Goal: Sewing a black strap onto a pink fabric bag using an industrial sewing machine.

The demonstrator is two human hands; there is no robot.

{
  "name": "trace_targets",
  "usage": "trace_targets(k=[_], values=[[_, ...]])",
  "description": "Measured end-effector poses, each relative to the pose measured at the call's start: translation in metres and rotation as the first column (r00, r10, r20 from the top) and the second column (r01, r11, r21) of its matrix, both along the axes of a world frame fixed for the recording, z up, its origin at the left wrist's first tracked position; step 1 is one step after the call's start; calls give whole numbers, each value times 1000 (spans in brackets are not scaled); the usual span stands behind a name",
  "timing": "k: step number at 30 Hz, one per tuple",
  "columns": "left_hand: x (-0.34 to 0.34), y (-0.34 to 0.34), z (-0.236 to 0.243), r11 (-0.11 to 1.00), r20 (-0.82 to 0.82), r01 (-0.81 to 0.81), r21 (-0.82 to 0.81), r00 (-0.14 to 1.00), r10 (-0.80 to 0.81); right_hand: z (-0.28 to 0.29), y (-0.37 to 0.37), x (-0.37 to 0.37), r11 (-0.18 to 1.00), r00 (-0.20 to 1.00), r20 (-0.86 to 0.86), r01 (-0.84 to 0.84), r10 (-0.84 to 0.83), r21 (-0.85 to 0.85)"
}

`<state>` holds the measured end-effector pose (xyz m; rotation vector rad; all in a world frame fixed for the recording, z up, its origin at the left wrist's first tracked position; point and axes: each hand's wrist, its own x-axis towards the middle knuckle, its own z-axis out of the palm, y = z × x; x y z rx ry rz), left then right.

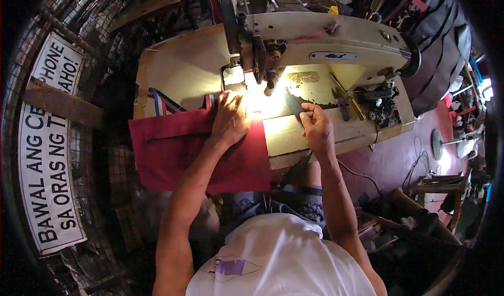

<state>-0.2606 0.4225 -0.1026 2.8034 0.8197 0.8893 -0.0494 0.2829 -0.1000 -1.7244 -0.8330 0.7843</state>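
- Our crimson, roughly rectangular cloth (173, 162) lay at the near left of the pale, tape-edged tabletop (178, 60), its near part hanging over our lap.
- It looked mostly smooth, with a narrow dark line (178, 137) running across its far half and a brighter patch of light along its right side.
- Our bare left hand (232, 115) rested on the cloth's far edge, fingers bent downward; we could not tell whether they pinched it.
- Our bare right hand (317, 125) gripped a dark, flat, pointed tool (295, 104) between thumb and fingers, to the right of the cloth.
- A red, white and blue striped strip (170, 106) showed beyond the cloth's far left edge.
- The long cream metal sewing machine (378, 44) spanned the far side, blocking our view behind it, and lamp glare washed out the surface beneath its needle end.
- Farther right lay a slim tool with a yellow-and-black handle (354, 106) and a cluster of small black parts (383, 112).
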Motion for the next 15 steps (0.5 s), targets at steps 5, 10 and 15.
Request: trace_targets(k=[5,10,15], values=[[-4,0,-2,996,39,-55,-66,998,58,1,4,-5,1000,996,94,5,-7,20],[-12,5,-2,997,70,-75,-34,995,77,3,3,-11,998,974,227,-18,5,56],[-13,4,3,995,93,-62,-76,993,69,3,6,-16,995,908,418,-34,-9,94]])
